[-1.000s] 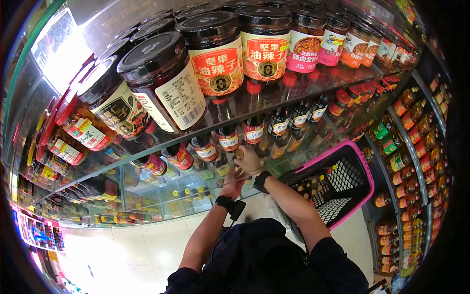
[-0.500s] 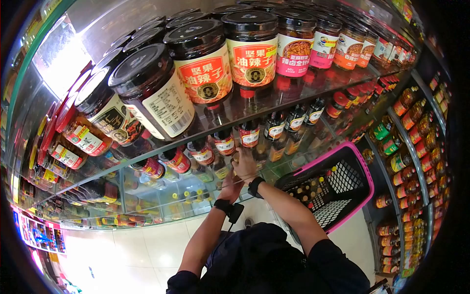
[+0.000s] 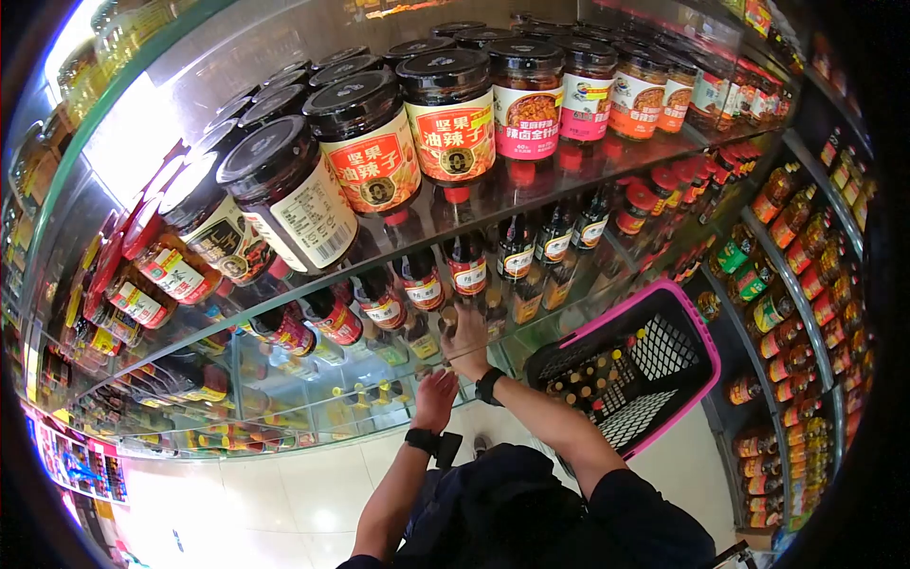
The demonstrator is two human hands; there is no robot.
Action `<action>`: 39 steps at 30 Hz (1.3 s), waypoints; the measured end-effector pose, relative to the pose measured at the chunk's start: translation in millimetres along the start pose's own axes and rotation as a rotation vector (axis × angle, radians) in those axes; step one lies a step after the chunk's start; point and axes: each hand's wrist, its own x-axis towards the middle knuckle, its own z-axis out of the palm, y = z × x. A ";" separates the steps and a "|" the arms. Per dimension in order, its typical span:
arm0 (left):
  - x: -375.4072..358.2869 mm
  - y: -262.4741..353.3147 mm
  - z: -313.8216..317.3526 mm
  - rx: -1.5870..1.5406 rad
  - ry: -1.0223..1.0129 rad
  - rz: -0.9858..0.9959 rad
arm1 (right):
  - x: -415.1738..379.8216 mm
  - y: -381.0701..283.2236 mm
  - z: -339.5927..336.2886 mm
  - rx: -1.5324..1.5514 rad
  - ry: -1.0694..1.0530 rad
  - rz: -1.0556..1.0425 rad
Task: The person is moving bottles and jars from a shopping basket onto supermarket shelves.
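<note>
My right hand [image 3: 467,343] reaches in under the upper glass shelf, fingers curled at a small brown-capped bottle [image 3: 446,326]. The bottle's lower part is hidden behind the hand and the reflections. Lower and a little to the left, my left hand [image 3: 435,398] is at the glass shelf's front edge, fingers extended and nothing visible in them. Dark sauce bottles with red caps and white-and-red labels, one of them a sauce bottle [image 3: 468,275], stand behind my right hand.
A black shopping basket [image 3: 654,346] with a pink rim stands to my right, holding several brown-capped bottles [image 3: 583,381]. Chili-sauce jars [image 3: 450,123] line the upper glass shelf [image 3: 607,190] above my hands. A bottle rack [image 3: 806,275] rises at the far right.
My left hand has drawn back toward my body and away from my right hand. My right hand stays at the brown-capped bottle. The camera view has shifted slightly.
</note>
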 end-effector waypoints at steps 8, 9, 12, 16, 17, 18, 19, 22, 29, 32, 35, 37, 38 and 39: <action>-61.4 -31.2 -38.8 -0.078 0.193 -0.002 | -101.3 -14.4 -34.8 0.258 -0.116 0.052; -70.3 -37.7 -43.8 -0.091 0.243 0.018 | -120.5 -11.8 -38.9 0.259 -0.125 0.045; -95.5 -69.7 -76.4 -0.142 0.261 0.043 | -186.6 1.1 -54.0 0.382 -0.288 0.160; -132.0 -113.8 -74.2 -0.287 0.333 0.023 | -256.3 16.7 -97.0 0.399 -0.454 0.348; -142.4 -125.5 -69.2 -0.301 0.328 0.004 | -270.2 20.5 -112.3 0.419 -0.508 0.388; -146.3 -142.1 -71.1 -0.297 0.326 -0.013 | -284.8 29.4 -124.6 0.410 -0.501 0.401; -151.4 -159.2 -72.4 -0.337 0.285 -0.044 | -298.5 38.4 -137.9 0.438 -0.526 0.445; -166.5 -196.7 -62.4 -0.367 0.272 -0.148 | -324.0 54.2 -182.0 0.425 -0.531 0.516; -172.5 -247.4 -16.1 -0.254 0.239 -0.202 | -355.9 94.5 -253.4 0.405 -0.468 0.601; -168.6 -255.0 13.0 -0.180 0.222 -0.193 | -365.1 121.5 -265.4 0.519 -0.422 0.639; -157.2 -272.8 35.0 -0.177 0.128 -0.233 | -358.2 144.3 -284.1 0.609 -0.367 0.739; -146.2 -283.0 59.9 -0.133 0.161 -0.252 | -348.2 163.0 -298.6 0.618 -0.313 0.756; -141.1 -288.8 70.8 -0.099 0.194 -0.271 | -343.1 175.2 -307.0 0.619 -0.266 0.771; -129.9 -299.8 74.3 -0.105 0.151 -0.281 | -336.8 192.2 -317.3 0.542 -0.274 0.768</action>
